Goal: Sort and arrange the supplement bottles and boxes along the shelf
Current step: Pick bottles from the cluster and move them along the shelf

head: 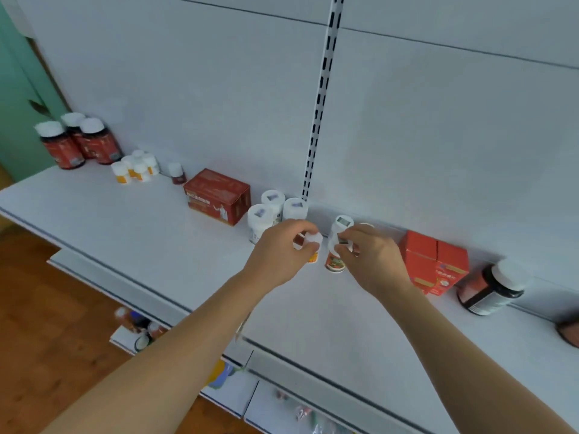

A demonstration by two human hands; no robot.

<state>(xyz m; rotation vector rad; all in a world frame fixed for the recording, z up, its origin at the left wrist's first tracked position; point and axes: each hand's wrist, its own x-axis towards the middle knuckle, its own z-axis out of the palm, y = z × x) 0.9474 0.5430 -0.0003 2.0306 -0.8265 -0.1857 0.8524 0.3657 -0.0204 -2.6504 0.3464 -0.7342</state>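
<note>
My left hand (282,249) grips a small white-capped bottle with an orange label (313,242) near the middle of the white shelf (131,227). My right hand (372,258) pinches a white bottle with a red label (336,245) right beside it. Three white bottles (272,211) stand just behind my left hand. A dark red box (217,195) stands left of them. Two bright red boxes (435,261) stand right of my right hand. A white cap (366,226) peeks out behind my right hand.
Three large dark bottles with red labels (78,142) stand at the far left, then several small orange-labelled bottles (136,167) and one small dark bottle (176,173). A large dark bottle (492,286) stands at the right. Lower shelves (238,393) hold more goods.
</note>
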